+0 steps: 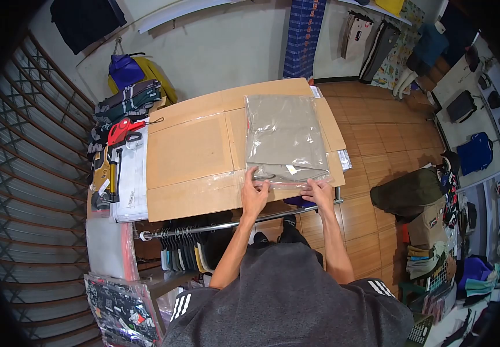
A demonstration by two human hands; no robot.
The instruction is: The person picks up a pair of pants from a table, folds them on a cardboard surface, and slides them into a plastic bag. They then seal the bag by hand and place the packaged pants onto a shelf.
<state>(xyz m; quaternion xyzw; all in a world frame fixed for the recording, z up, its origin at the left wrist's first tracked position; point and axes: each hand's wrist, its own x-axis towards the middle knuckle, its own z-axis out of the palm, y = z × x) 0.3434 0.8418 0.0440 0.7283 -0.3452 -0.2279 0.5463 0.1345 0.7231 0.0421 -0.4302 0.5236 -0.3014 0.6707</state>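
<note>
Head camera showed a flattened cardboard sheet (195, 156) lying like a table top, and everything here is placed relative to it. On its right part, reaching to its near edge, lay a clear plastic bag (286, 139) with a folded beige garment inside. The bag seemed light and soft, and its film probably slippery, so it would bend if lifted by one corner; the near edge, taken at two points, looked like the best place to hold it. The left hand (254, 194) rested at the near edge of the cardboard, with fingers bent and pressing on the bag's near left corner. The right hand (320, 192) pinched the near right corner with almost closed fingers. Left of the cardboard lay a red tape dispenser (121, 130).
</note>
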